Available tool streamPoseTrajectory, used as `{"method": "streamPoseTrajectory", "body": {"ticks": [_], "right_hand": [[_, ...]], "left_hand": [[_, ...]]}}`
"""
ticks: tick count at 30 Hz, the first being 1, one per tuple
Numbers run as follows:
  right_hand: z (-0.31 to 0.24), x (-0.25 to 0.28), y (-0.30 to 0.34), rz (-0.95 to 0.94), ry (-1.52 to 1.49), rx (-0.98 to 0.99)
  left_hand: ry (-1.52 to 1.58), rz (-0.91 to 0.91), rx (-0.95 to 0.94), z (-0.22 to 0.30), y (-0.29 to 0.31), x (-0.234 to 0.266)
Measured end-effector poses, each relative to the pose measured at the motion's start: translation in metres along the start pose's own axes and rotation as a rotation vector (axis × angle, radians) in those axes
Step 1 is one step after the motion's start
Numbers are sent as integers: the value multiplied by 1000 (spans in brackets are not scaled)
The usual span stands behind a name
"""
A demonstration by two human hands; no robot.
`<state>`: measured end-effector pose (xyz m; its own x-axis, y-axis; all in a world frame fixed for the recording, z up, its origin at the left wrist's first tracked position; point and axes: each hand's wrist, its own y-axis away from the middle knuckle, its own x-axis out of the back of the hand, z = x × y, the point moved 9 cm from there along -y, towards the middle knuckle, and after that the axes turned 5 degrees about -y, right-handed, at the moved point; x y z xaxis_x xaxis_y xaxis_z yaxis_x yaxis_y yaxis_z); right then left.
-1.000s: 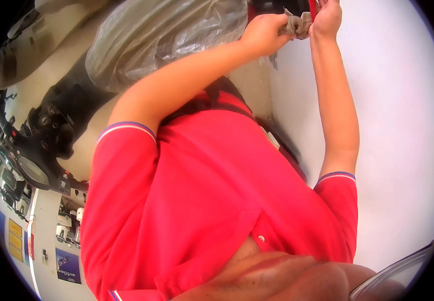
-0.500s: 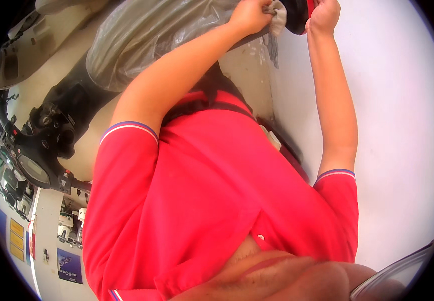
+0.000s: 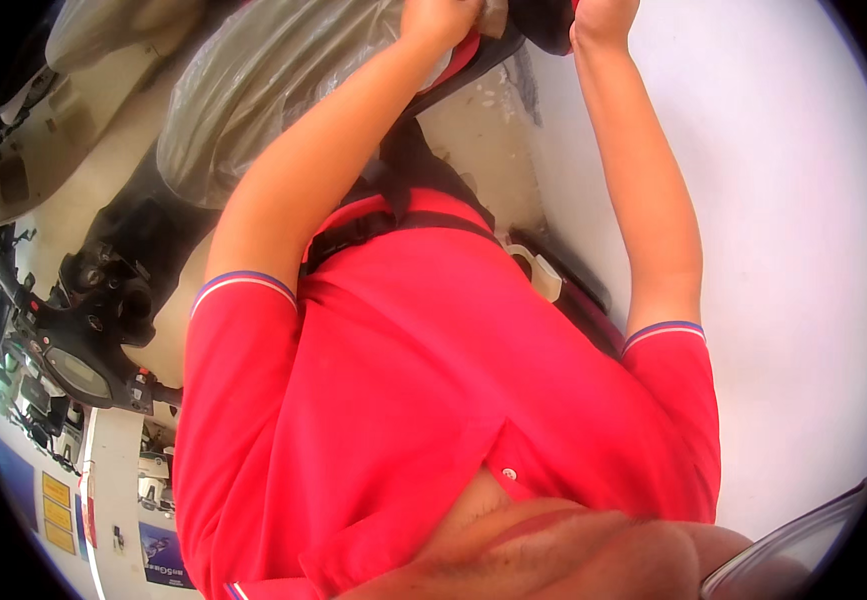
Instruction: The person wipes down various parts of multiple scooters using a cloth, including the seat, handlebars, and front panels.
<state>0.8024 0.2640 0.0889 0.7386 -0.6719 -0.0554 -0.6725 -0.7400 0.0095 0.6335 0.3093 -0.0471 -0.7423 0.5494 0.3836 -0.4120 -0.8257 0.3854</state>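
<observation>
At the top edge, my left hand point(image 3: 441, 18) is closed on a pale cloth point(image 3: 494, 18), which is partly out of frame. Just right of it, my right hand point(image 3: 603, 22) is closed at the edge of a rounded black part with red on it point(image 3: 543, 24); its fingertips are cut off by the frame. Below my left forearm and to its left, a scooter seat lies under a loose, clear plastic cover point(image 3: 273, 95). A strip of red and black bodywork point(image 3: 453, 65) shows beneath my left hand.
The scooter's handlebar and display point(image 3: 78, 372) are on the left, near my left elbow. Another plastic-wrapped scooter point(image 3: 103, 35) stands at the far left. A white wall point(image 3: 783, 250) runs along my right side. Posters point(image 3: 163, 555) hang at the lower left.
Both hands have shifted left and up toward the top edge. The cloth has moved left with my left hand, and less of it shows. More red bodywork is visible under that hand.
</observation>
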Motion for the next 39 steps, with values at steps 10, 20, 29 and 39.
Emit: {"method": "streamPoseTrajectory", "body": {"ticks": [10,20,29,39], "right_hand": [[-2,5,-7,-19,81,120],[1,3,-1,23,15,58],[-1,3,-4,0,36,82],[-22,-6,3,44,347,68]], "left_hand": [[-504,206,-297,-4,48,62],[589,381,598,-266,278,251],[947,304,1528,-408,618,136],[1038,260,1430,-381,592,78]]}}
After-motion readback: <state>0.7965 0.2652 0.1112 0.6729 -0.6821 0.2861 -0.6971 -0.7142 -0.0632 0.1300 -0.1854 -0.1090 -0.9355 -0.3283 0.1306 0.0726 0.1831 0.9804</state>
